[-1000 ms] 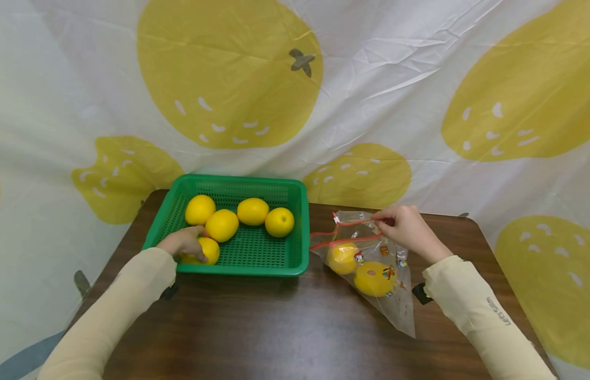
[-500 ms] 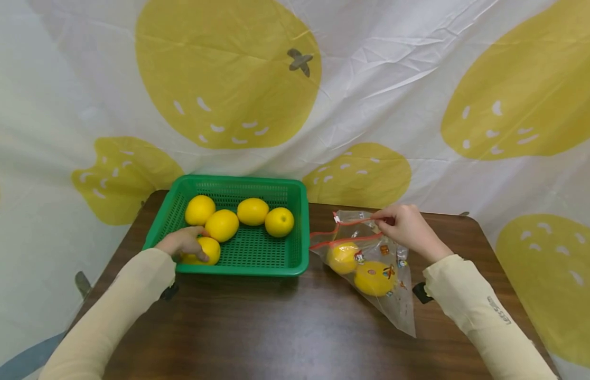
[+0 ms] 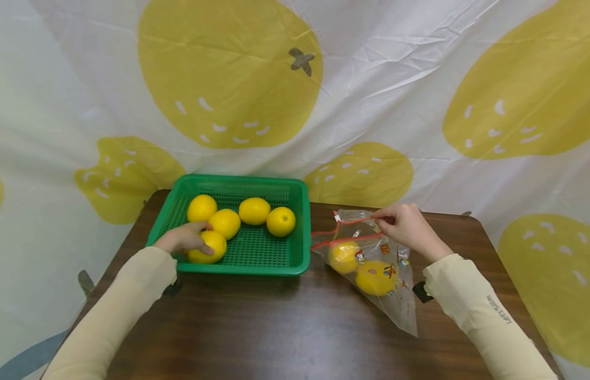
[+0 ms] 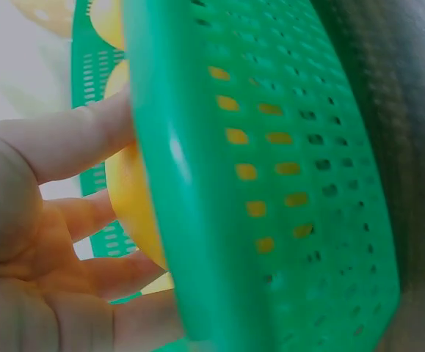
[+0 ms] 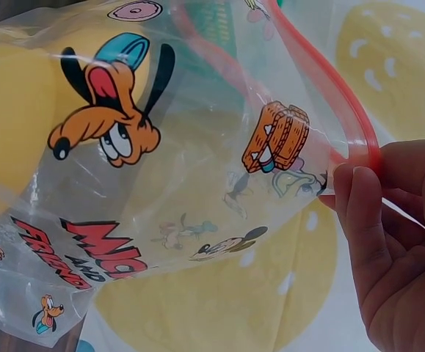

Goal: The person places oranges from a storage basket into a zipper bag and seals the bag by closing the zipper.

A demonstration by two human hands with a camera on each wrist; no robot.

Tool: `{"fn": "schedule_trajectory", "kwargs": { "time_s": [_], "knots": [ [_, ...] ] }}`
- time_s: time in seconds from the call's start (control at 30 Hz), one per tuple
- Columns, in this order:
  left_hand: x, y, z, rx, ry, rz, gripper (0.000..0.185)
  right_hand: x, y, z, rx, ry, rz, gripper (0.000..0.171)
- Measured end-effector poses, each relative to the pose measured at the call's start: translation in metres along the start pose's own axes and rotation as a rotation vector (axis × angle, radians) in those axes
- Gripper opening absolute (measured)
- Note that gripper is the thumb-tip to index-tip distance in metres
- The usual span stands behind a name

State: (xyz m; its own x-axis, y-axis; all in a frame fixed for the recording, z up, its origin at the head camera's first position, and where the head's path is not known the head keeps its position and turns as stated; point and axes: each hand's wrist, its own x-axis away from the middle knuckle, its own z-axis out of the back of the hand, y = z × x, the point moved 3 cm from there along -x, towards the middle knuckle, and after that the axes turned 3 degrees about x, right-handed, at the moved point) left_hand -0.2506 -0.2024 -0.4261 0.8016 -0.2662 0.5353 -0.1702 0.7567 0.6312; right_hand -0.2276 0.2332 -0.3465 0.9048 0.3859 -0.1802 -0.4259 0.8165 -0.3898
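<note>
My left hand (image 3: 183, 239) reaches over the near-left corner of a green plastic basket (image 3: 249, 271) and grips a lemon (image 3: 213, 248) between thumb and fingers. In the left wrist view, the basket wall (image 4: 197, 183) hides part of that lemon (image 4: 129, 191) and the fingertips. Several other lemons lie in the basket, one (image 3: 225, 223) right beside the gripped one. With my right hand (image 3: 409, 227) I pinch the red zip edge (image 5: 355, 139) of a clear zip bag (image 3: 401, 311) printed with cartoon figures. Two lemons (image 3: 375, 278) lie inside the bag, whose mouth gapes towards the basket.
Both basket and bag rest on a dark brown wooden table (image 3: 256, 327). Behind the table hangs a white cloth (image 3: 371, 105) printed with large yellow fruit. Bare tabletop stretches in front of the basket.
The lemon in my left hand has shifted slightly up and to the right, and more of it shows. My right hand and the bag have hardly moved.
</note>
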Motion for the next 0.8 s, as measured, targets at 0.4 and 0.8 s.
{"fn": "schedule_trajectory", "kwargs": {
  "time_s": [0.4,0.8],
  "knots": [
    [0.000,0.025,0.004,0.048,-0.001,-0.074,0.070,-0.001,-0.002,0.000,-0.001,0.019,0.025,0.017],
    [-0.001,0.061,-0.007,0.001,0.051,-0.177,0.069,-0.001,0.000,0.000,0.001,0.019,0.013,0.017]
  ]
}}
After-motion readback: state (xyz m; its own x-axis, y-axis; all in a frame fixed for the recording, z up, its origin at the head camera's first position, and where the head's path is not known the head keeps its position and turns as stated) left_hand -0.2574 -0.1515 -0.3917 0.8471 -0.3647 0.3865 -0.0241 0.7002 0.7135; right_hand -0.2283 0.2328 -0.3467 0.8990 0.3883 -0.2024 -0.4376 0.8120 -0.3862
